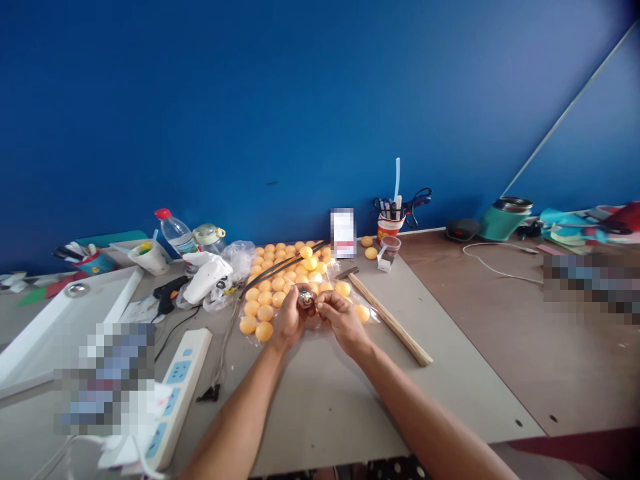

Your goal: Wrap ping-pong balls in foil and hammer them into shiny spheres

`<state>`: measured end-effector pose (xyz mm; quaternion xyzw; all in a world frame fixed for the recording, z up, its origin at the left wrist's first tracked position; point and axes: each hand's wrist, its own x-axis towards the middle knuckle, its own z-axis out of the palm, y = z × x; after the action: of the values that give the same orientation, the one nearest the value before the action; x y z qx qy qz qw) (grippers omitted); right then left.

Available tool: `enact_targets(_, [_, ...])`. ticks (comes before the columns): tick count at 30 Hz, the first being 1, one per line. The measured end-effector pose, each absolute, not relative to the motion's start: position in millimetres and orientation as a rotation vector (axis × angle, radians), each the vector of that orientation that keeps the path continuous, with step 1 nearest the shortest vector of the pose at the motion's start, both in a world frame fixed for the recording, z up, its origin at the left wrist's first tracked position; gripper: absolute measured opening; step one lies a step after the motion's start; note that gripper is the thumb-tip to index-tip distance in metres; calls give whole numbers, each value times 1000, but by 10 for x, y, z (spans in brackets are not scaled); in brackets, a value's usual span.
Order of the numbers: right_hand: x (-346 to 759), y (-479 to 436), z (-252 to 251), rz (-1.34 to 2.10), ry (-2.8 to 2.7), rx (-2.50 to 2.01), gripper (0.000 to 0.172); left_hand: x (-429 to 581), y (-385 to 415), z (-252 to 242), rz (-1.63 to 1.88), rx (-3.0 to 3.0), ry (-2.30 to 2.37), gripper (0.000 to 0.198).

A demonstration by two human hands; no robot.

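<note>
My left hand (pixel 290 317) is closed around a small, shiny, rounded metal object (pixel 305 299), held up over the table. My right hand (pixel 343 320) meets it from the right, thumb and forefinger pinched together at the object's edge. Whatever those fingertips may pinch is too small to make out. Just behind both hands lie many orange balls (pixel 265 312) in clear plastic, with a dark strip (pixel 283 268) across them. To the right of my right hand, a bundle of thin wooden sticks (pixel 393 320) lies slantwise on the table.
On the left are a white power strip (pixel 183 380), a black glue gun (pixel 170 293), a bottle (pixel 175 233) and a white tray (pixel 125 297). Behind stand a cup of tools (pixel 390 229) and a small clear tub (pixel 390 248). A teal container (pixel 505 220) is at right.
</note>
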<state>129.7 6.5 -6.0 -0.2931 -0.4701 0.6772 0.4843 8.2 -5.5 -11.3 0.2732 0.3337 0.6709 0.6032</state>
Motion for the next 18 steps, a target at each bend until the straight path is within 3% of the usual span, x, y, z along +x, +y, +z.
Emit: enact_targets(18, [1291, 106, -114, 1700, -1132, -722, 26, 122, -67, -139, 1547, 654, 833, 37])
